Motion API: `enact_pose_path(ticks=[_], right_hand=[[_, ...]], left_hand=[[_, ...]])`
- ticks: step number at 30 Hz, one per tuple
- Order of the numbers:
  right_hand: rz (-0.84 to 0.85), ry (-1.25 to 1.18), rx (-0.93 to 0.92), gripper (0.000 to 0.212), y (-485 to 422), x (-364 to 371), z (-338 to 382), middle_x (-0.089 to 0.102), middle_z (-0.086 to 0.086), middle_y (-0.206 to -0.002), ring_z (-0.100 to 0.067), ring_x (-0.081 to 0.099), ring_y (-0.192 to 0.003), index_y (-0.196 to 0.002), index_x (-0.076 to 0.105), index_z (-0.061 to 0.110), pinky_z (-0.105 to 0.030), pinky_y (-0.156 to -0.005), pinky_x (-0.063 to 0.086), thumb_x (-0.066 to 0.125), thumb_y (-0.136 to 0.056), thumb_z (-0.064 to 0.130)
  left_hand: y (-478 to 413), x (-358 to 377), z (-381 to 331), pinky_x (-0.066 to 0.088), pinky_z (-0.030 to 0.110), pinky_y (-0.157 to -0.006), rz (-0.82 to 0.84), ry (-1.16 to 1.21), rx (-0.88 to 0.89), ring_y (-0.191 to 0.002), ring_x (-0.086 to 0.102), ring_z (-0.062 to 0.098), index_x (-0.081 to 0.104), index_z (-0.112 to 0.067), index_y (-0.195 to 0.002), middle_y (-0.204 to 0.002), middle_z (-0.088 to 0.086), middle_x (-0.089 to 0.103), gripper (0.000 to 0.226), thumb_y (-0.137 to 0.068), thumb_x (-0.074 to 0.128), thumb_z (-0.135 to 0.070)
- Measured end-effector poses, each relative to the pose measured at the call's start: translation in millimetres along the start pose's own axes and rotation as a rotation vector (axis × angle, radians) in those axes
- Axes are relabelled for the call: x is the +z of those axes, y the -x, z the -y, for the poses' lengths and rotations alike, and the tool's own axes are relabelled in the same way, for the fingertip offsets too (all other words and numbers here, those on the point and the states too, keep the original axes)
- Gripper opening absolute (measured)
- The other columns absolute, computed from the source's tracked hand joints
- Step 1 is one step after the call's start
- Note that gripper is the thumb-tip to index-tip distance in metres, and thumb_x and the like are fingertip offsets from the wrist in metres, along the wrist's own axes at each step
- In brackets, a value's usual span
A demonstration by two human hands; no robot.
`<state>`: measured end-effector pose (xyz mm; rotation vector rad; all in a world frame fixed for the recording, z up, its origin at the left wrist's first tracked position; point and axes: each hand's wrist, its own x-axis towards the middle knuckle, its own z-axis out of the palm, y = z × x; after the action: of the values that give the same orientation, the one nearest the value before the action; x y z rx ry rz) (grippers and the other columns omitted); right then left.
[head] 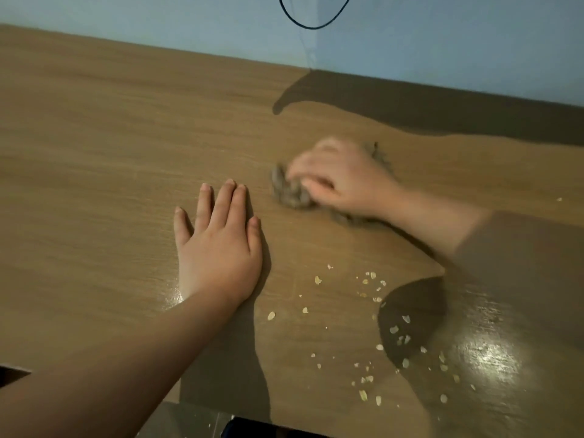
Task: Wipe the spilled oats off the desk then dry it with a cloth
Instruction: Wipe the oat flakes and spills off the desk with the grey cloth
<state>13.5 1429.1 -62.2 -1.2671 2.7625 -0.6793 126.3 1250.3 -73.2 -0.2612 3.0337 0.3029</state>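
Right hand (343, 181) grips bunched cloth (289, 192) on desk (94, 153); left hand (219, 245) flat, fingers straight; oats (373, 311) near.

The right hand (341, 180) is a blur, so its fingers run together, though they curl on the cloth (289, 192). The cloth is blurred too, and most of it hides under that hand — only fuzzy grey bits stick out. The cable (303, 24) is a loop cut off by the top edge. The left arm (94, 374) runs out at the bottom left corner, the sleeve (521, 248) at the right edge. The desk (94, 153) is cut off on the left, right and bottom. The smallest oats (394, 329) are just specks — their shape cannot be told.
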Motion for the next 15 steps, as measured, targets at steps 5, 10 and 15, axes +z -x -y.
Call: enact_pose_path(ticks=[5,10,15], right_hand=[[-0.093,0.075,0.220,0.034,-22,10,4,0.058,0.017,-0.121,-0.017,0.042,-0.114,-0.112,0.061,0.032,-0.028,-0.087,0.022,0.031,-0.099,0.040],[-0.040,-0.061,-0.029,0.043,86,20,58,0.065,0.014,-0.104,-0.010,0.044,-0.096,-0.099,0.068,0.026,-0.028,-0.076,0.028,0.030,-0.096,0.045],[-0.054,-0.056,0.279,0.047,91,-1,29,0.057,0.020,-0.111,-0.017,0.048,-0.104,-0.111,0.065,0.025,-0.033,-0.085,0.032,0.028,-0.094,0.049]], left_hand=[[1,1,1,-0.003,0.044,-0.116,-0.018,0.010,0.008,-0.145,-0.004,0.014,0.014,-0.025,-0.150,-0.158,-0.010,0.008,0.054,-0.098,0.010,-0.038],[0,2,2,-0.001,0.046,-0.116,-0.041,0.021,0.018,-0.145,-0.001,0.015,0.019,-0.023,-0.149,-0.157,-0.009,0.012,0.051,-0.100,0.018,-0.034],[1,1,1,0.000,0.049,-0.116,-0.016,0.000,0.020,-0.146,-0.001,0.018,0.016,-0.022,-0.150,-0.158,-0.007,0.010,0.052,-0.100,0.018,-0.036]])
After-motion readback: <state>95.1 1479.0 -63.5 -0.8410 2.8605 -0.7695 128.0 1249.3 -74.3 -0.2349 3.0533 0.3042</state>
